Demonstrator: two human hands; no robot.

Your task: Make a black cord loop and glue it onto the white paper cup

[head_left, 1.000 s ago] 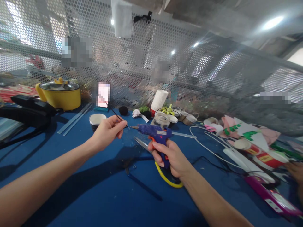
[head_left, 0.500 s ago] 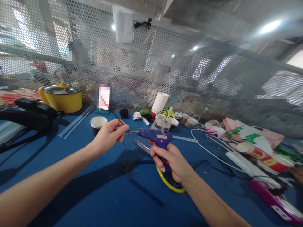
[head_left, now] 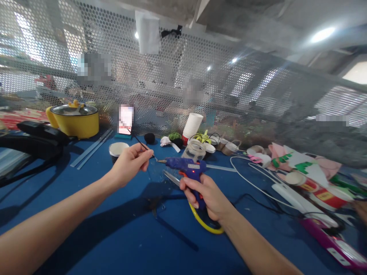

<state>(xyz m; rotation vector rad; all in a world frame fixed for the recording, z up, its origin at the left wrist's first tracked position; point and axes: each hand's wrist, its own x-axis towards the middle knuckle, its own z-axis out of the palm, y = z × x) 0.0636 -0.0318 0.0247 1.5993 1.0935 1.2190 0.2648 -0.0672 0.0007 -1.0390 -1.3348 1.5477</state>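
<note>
Blue table (head_left: 120, 244) under all. Scissors (head_left: 172, 178) lie just under the gun (head_left: 182, 164), itself held in the curled right hand (head_left: 208, 194). Left hand (head_left: 131, 158), left of the gun, pinches a black stick (head_left: 137, 138) near one end; that end sits just beside the nozzle (head_left: 161, 161). Judgement: brace both hands, squeeze gently, keep skin clear of the probably hot nozzle.

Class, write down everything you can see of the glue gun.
The glue gun is purple-blue and looks plastic, with a pale label and a lit red light on its side. An orange trigger shows by the grip, which the right hand wraps. A translucent stick juts from its back. Held roughly level above the blue table, it points its metallic-looking nozzle toward the thin dark stem in the left hand; whether they touch is hard to tell.
</note>
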